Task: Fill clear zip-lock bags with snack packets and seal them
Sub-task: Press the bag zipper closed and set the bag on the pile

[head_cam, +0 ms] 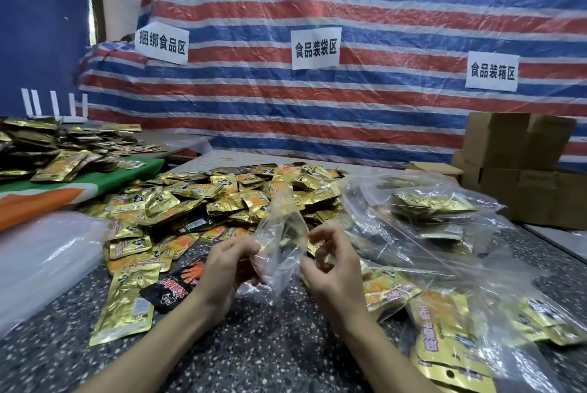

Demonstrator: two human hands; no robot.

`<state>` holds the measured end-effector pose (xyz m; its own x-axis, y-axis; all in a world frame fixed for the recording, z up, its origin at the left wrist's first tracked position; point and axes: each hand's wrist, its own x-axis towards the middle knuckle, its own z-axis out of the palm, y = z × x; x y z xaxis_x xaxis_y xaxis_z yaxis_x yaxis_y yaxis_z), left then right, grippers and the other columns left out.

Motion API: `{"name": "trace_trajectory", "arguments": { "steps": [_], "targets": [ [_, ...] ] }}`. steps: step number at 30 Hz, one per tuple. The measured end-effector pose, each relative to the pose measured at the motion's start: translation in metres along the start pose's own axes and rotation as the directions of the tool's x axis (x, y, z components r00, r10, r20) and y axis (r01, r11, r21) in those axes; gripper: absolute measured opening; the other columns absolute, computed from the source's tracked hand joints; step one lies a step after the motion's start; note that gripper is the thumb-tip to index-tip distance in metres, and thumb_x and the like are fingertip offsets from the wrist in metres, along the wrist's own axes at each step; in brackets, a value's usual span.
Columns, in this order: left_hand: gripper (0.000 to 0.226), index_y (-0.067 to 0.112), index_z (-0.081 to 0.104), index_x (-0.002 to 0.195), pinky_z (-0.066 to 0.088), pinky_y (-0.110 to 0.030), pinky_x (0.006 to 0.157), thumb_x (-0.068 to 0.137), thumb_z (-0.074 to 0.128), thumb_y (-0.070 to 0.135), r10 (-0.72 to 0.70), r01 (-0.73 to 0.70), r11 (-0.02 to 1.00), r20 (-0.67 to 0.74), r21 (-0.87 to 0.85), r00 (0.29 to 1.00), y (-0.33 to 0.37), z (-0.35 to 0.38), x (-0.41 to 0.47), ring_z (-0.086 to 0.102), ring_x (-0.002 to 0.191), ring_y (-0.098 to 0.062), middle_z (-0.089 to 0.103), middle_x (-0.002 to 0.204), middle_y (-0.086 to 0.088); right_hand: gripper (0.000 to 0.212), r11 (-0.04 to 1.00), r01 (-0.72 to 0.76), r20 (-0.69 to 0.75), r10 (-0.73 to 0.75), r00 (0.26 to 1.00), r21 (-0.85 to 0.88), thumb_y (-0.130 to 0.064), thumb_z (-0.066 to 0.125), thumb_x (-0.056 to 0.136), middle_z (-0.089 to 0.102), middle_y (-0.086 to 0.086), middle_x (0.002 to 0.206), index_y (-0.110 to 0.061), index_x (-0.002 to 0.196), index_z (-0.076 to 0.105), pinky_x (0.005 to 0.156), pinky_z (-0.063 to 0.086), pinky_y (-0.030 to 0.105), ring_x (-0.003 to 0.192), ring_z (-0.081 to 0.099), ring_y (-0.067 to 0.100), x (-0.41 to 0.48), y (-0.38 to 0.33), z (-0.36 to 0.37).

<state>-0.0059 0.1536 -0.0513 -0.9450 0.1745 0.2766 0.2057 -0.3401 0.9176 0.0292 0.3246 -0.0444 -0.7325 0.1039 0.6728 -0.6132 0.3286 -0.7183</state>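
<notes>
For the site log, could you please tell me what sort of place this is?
Probably a makeshift food-packing workstation: paper zone signs on a striped tarp, a heap of gold snack packets on the table, and stacked cardboard boxes.

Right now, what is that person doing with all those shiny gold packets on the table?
A person is packing snacks. Their left hand and right hand pinch the two sides of a clear plastic zip-lock bag, seemingly to open its mouth, above the dark speckled stone counter. It looks empty so far. A big pile of shiny gold foil snack packets lies just behind it, and clear bags already filled with packets sit to the right.
</notes>
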Motion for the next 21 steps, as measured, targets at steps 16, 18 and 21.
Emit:
{"name": "trace_trajectory", "arguments": {
  "steps": [16,18,21],
  "targets": [
    [0.012,0.006,0.057,0.075,0.045,-0.025,0.041,0.086,0.06,0.01,0.002,-0.05,0.985,-0.282,-0.164,0.959,0.003,-0.009,0.009,0.05,0.044,-0.012,0.054,0.052,0.001,0.007,0.878,0.202,0.341,-0.048,0.939,-0.433,-0.016,0.056,0.081,0.057,-0.01,0.079,-0.022,0.079,0.059,0.061,0.04,0.013,0.067,0.049,0.001,0.004,0.002,-0.011],
    [0.02,0.009,0.054,0.071,0.043,-0.025,0.037,0.091,0.056,0.009,0.042,-0.107,0.98,-0.35,-0.17,0.936,0.004,-0.012,0.011,0.049,0.041,-0.012,0.053,0.049,0.002,0.01,0.893,0.224,0.292,-0.111,0.95,-0.39,-0.014,0.054,0.079,0.053,-0.013,0.073,-0.023,0.075,0.056,0.057,0.038,0.011,0.062,0.047,0.001,0.004,-0.003,-0.008],
    [0.024,0.012,0.057,0.069,0.042,-0.022,0.037,0.092,0.06,0.014,0.086,-0.143,0.982,-0.377,-0.126,0.922,0.003,-0.013,0.01,0.048,0.042,-0.012,0.054,0.051,0.001,0.01,0.915,0.276,0.268,-0.198,0.943,-0.296,-0.01,0.052,0.073,0.058,-0.009,0.081,-0.02,0.072,0.055,0.058,0.041,0.011,0.071,0.052,0.003,0.003,-0.008,-0.005]
  ]
}}
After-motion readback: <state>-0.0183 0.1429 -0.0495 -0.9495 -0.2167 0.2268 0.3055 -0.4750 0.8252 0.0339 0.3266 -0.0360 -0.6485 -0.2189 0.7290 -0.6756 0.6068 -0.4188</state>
